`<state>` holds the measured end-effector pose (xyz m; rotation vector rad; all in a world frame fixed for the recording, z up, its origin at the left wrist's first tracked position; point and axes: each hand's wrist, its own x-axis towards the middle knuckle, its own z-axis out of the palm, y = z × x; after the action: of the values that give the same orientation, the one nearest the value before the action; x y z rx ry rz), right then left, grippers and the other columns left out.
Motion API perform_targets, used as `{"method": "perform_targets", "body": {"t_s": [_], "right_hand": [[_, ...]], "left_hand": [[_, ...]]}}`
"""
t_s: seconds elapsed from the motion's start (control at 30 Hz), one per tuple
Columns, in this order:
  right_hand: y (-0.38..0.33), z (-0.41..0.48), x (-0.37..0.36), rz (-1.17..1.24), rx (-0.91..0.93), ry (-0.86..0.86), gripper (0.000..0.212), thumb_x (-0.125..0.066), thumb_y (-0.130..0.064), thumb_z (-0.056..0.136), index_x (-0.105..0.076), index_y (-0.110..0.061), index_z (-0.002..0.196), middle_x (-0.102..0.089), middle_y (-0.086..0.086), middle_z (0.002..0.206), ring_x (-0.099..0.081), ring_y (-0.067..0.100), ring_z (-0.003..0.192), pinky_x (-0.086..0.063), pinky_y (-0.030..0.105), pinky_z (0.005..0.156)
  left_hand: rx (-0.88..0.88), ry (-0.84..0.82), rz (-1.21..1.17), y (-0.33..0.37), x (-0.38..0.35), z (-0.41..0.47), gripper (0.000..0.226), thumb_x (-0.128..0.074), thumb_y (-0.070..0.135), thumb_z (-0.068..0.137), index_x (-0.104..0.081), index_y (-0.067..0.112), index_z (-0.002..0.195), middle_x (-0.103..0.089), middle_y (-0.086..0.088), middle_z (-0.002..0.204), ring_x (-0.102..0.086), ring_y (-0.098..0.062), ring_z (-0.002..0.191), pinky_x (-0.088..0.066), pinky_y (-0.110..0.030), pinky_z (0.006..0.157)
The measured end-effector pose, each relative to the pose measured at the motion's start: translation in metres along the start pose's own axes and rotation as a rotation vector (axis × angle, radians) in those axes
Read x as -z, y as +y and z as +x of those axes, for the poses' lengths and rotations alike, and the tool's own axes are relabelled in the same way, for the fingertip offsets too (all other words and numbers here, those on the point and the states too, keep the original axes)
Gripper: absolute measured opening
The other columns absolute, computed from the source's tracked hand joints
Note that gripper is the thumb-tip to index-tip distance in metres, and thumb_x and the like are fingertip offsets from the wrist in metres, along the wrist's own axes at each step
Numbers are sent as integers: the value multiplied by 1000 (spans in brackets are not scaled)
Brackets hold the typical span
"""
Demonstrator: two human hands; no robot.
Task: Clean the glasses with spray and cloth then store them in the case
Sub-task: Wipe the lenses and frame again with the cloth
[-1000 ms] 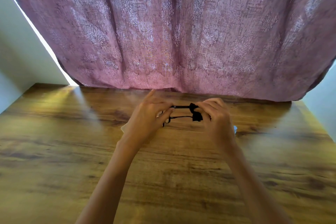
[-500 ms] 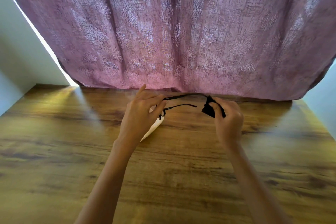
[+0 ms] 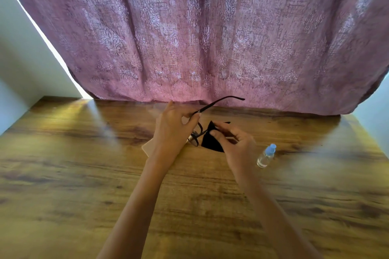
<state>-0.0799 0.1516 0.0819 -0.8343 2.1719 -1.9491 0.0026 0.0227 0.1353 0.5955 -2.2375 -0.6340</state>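
Note:
Thin black-framed glasses (image 3: 219, 102) are pinched at the hinge end by my left hand (image 3: 173, 128), one temple arm sticking up and to the right. My right hand (image 3: 237, 145) grips a black cloth (image 3: 211, 142) and presses it against the frame, just right of my left hand. A small clear spray bottle (image 3: 266, 155) with a blue cap stands on the table right of my right hand. A pale case (image 3: 147, 147) peeks out on the table from behind my left wrist, mostly hidden.
The wooden table (image 3: 84, 174) spreads out around both arms. A pink patterned curtain (image 3: 200, 38) hangs along the table's far edge. White walls (image 3: 19, 59) flank the left and right sides.
My left hand turned the glasses so one temple arm now points up and right. My right hand came down and toward me with the cloth, uncovering the spray bottle.

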Motion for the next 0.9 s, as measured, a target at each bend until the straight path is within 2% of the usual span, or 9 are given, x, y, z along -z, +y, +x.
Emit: {"method": "perform_targets", "body": {"t_s": [0.13, 0.2, 0.27, 0.33, 0.47, 0.6, 0.7, 0.83, 0.9], "right_hand": [[-5, -3, -9, 46, 24, -38, 21, -76, -16, 79, -73, -25, 97, -72, -15, 89, -69, 2, 82, -52, 16, 73], [-4, -3, -9, 7, 43, -32, 17, -74, -20, 81, -74, -19, 97, -73, -11, 90, -69, 5, 80, -53, 19, 72], [-5, -1, -7, -27, 48, -17, 15, -73, -20, 82, -74, -16, 97, -73, -9, 89, -68, 5, 79, -52, 18, 70], [-8, 3, -2, -6, 15, -2, 11, -72, -19, 83, -73, -22, 93, -73, -11, 85, -68, 2, 77, -51, 15, 69], [-11, 12, 9, 243, -198, -6, 9, -71, -18, 83, -73, -22, 91, -75, -2, 84, -71, 12, 83, -54, 20, 75], [-15, 19, 16, 474, -383, -18, 7, -68, -14, 85, -73, -14, 90, -75, -2, 81, -69, 9, 77, -52, 17, 69], [-14, 25, 18, 594, -511, -22, 8, -64, -13, 88, -71, -11, 92, -72, -6, 71, -65, 4, 64, -48, 17, 59], [-8, 34, 21, 702, -612, -14, 11, -63, -15, 88, -73, -11, 91, -73, -4, 75, -66, 4, 66, -48, 14, 53], [-4, 38, 22, 785, -657, -3, 11, -62, -14, 89, -72, -10, 89, -73, -2, 75, -68, 4, 65, -50, 14, 54]], "left_hand": [[69, -15, -11, 12, -8, 2, 11, -66, 19, 84, -75, 12, 83, -74, 2, 80, -65, -14, 76, -17, -18, 112], [116, -38, -21, 18, -9, 3, 12, -66, 21, 84, -76, 14, 85, -74, 2, 80, -62, -12, 72, -28, -24, 111], [163, -70, -83, 20, -7, 4, 14, -67, 26, 84, -76, 17, 89, -74, 3, 82, -58, -6, 70, -42, -18, 92], [184, -142, -169, 19, -3, 6, 19, -66, 33, 85, -75, 20, 94, -74, 5, 89, -62, -4, 79, -43, -13, 76], [152, -349, -287, -7, 7, 6, 28, -60, 39, 87, -70, 24, 108, -70, 11, 108, -60, 7, 101, -42, -5, 87], [263, -539, -413, -35, 16, -4, 40, -56, 48, 81, -70, 23, 108, -70, 11, 107, -61, 4, 103, -45, -22, 97], [230, -617, -443, -43, 20, -10, 29, -55, 35, 89, -72, 19, 106, -72, 10, 103, -64, 1, 98, -45, -17, 85], [175, -663, -528, -47, 24, -12, 25, -56, 20, 92, -69, 12, 112, -71, 3, 110, -62, -11, 108, -45, -21, 93], [172, -659, -561, -46, 25, -11, 25, -58, 14, 89, -69, 9, 111, -71, 2, 106, -64, -8, 103, -46, -16, 87]]}}
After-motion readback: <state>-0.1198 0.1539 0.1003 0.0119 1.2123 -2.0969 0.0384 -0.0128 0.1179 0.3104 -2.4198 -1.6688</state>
